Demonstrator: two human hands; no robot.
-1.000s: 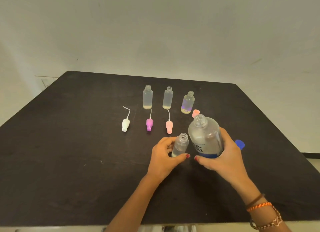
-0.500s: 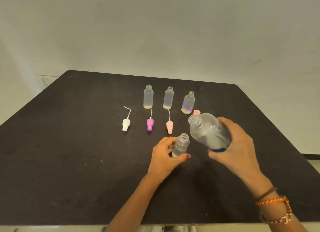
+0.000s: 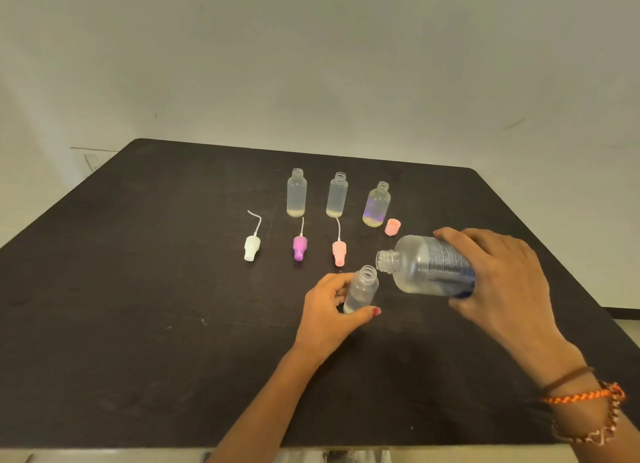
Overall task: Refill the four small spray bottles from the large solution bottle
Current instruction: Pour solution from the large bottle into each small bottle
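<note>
A: Item, right hand (image 3: 498, 282)?
B: Gripping the large solution bottle (image 3: 429, 265), tilting its mouth just beside the small spray bottle (image 3: 362, 289).
A: Left hand (image 3: 329, 310)?
B: Holding that bottle upright on the black table (image 3: 138, 289).

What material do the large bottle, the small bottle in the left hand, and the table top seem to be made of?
Large solution bottle: probably clear glossy plastic; liquid and printed label show through.
Small spray bottle: likely frosted translucent plastic; its wall looks milky, with a moulded thread at the neck.
Table: dark matte board, perhaps laminate or painted wood; faint scuffs, little shine.
</note>
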